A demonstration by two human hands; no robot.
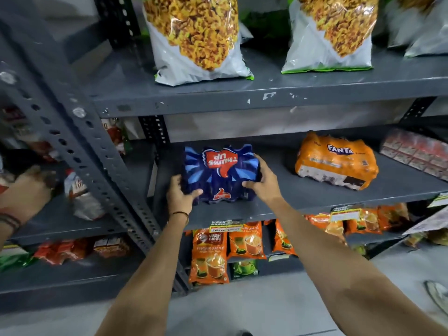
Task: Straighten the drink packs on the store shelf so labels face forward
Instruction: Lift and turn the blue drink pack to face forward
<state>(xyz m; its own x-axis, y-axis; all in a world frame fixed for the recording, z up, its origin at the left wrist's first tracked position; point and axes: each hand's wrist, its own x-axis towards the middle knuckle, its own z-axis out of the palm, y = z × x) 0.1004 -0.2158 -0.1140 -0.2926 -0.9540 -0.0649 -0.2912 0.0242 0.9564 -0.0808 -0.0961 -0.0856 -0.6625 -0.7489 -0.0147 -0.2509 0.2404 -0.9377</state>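
A dark blue Thums Up drink pack (220, 173) lies on the grey middle shelf (303, 192) with its red label upside down. My left hand (180, 194) grips its near left corner. My right hand (263, 179) holds its right side, fingers wrapped over the edge. An orange Fanta drink pack (335, 161) lies further right on the same shelf, its label upright and turned slightly to the side.
Two large snack bags (196, 37) (332, 32) stand on the shelf above. Red cartons (417, 151) sit at the far right. Orange tea packets (209, 253) fill the shelf below. A slanted steel upright (80, 151) stands left, and another person's hand (26, 192) reaches in there.
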